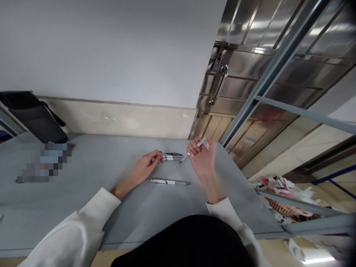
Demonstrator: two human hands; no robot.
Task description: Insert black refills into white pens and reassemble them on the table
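Note:
My left hand (pixel 147 165) rests on the table with its fingers curled round the left ends of a small group of pens (pixel 172 158). These pens lie side by side, and the fingers hide part of them. In my right hand (pixel 204 159), turned palm up, the curled fingers hold a white and grey pen (pixel 185 158). Its tip points down and left, close to the group. Nearer to me, another white and silver pen (pixel 170 182) lies flat, roughly level from left to right, touched by neither hand.
The grey tabletop (pixel 133 218) meets a wall at the back. A dark bottle (pixel 36 116) with a strap leans at the left, beside a pixelated flat object (pixel 46 163). A metal post (pixel 250 105) rises at the right corner. Beyond are a steel door (pixel 241 66) and a pink basket (pixel 286 207).

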